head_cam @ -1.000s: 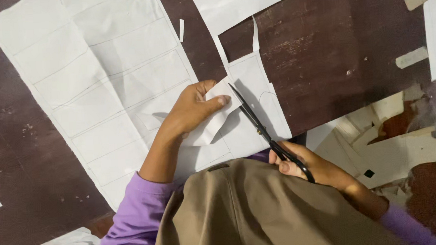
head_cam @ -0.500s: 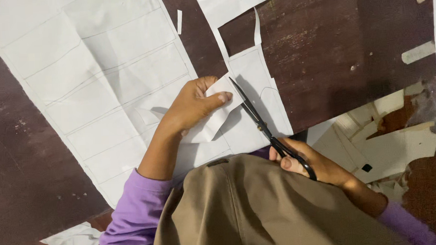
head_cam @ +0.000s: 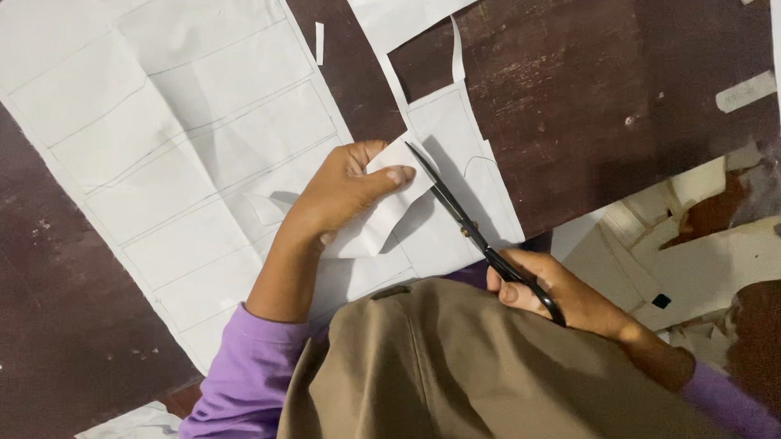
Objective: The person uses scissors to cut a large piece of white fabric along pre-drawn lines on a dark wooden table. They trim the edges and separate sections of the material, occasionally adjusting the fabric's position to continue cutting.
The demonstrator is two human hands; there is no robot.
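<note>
My left hand [head_cam: 341,193] pinches a folded flap of white paper [head_cam: 388,212] and lifts it off the dark wooden table [head_cam: 595,88]. My right hand [head_cam: 556,296] grips black scissors [head_cam: 461,221], their blades pointing up-left into the paper's edge just beside my left thumb. The paper being cut joins a large white sheet [head_cam: 176,141] marked with pencil lines and folds, spread over the left of the table. Purple sleeves cover both arms, and brown cloth [head_cam: 468,383] fills the lower middle of the view.
Another white sheet [head_cam: 416,8] lies at the top middle. A thin paper strip [head_cam: 319,43] rests on the table nearby. Cut paper scraps [head_cam: 673,251] pile up at the right, and more scraps [head_cam: 136,432] lie at the bottom left.
The hands and scissors keep nearly the same pose. The scissor blades have edged slightly further along the paper, and the view has shifted a little.
</note>
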